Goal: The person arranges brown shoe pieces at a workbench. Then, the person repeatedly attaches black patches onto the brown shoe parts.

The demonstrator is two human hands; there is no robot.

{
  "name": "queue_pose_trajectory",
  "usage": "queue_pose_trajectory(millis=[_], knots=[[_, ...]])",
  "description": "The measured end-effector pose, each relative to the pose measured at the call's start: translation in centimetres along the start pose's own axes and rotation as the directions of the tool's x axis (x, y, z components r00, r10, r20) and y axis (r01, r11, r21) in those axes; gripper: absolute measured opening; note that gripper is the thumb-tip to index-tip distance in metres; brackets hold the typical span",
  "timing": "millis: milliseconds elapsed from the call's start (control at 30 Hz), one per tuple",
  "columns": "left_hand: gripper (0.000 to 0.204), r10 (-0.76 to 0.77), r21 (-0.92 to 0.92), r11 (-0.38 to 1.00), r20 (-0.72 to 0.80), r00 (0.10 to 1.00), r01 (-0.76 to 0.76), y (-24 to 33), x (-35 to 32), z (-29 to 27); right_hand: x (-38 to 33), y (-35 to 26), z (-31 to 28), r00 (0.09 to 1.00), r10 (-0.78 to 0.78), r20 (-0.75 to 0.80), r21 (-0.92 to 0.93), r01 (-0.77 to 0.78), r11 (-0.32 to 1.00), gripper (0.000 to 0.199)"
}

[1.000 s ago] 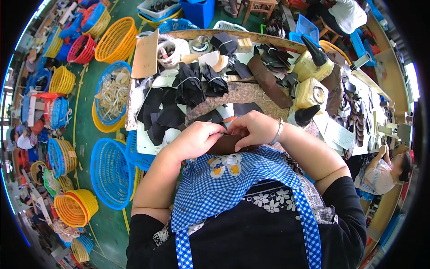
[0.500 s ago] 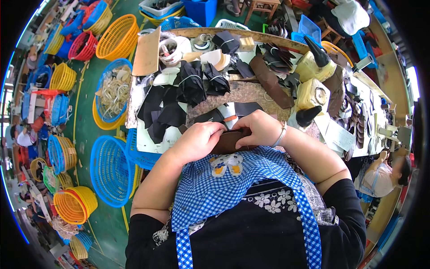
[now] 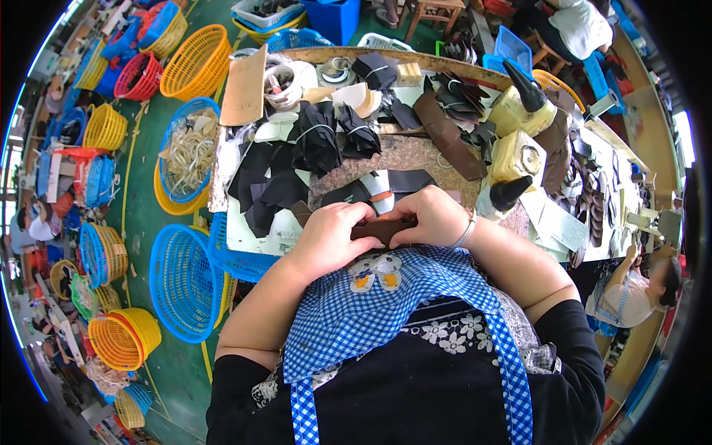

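My left hand (image 3: pixel 335 231) and my right hand (image 3: pixel 432 218) are side by side at the table's near edge, just above my checked apron. Between them they pinch a dark brown leather-like piece (image 3: pixel 377 231), thumbs on its near side and fingers on the far side. Much of the piece is hidden by my fingers. Just beyond my hands lies a black strip (image 3: pixel 412 180), crossed by a pale grey band (image 3: pixel 379 182) with an orange patch. Small brown scraps sit beside my left wrist.
Bundled black pieces (image 3: pixel 317 136) and a long brown strip (image 3: pixel 447 133) lie farther back. Two yellowish blocky containers (image 3: pixel 517 154) with black cone tips stand to the right. A blue basket (image 3: pixel 185 282) is on the green floor at left. Another person (image 3: pixel 627 293) works at right.
My left thumb has come down onto the near side of the brown piece, and the piece now looks folded narrower. Both hands have shifted slightly, uncovering more of the black strip.
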State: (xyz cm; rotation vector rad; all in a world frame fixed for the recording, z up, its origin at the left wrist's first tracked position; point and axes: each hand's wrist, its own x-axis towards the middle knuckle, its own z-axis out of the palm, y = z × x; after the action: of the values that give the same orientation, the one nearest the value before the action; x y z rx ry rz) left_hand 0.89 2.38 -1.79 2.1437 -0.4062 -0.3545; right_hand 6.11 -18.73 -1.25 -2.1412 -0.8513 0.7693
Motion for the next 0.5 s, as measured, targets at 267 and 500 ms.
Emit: queue_pose_trajectory(millis=[267, 500], knots=[[0.024, 0.049, -0.335, 0.941, 0.276, 0.960, 0.048, -1.5, 0.3, 0.4, 1.1, 1.6, 1.7, 0.967, -0.150, 0.206, 0.035, 0.146, 0.989, 0.046], [0.036, 0.056, -0.602, 0.782, 0.325, 0.944, 0.162, -4.3, -0.2, 1.1, 1.7, 1.3, -1.7, 0.902, -0.043, 0.430, 0.204, -0.050, 0.978, 0.033]])
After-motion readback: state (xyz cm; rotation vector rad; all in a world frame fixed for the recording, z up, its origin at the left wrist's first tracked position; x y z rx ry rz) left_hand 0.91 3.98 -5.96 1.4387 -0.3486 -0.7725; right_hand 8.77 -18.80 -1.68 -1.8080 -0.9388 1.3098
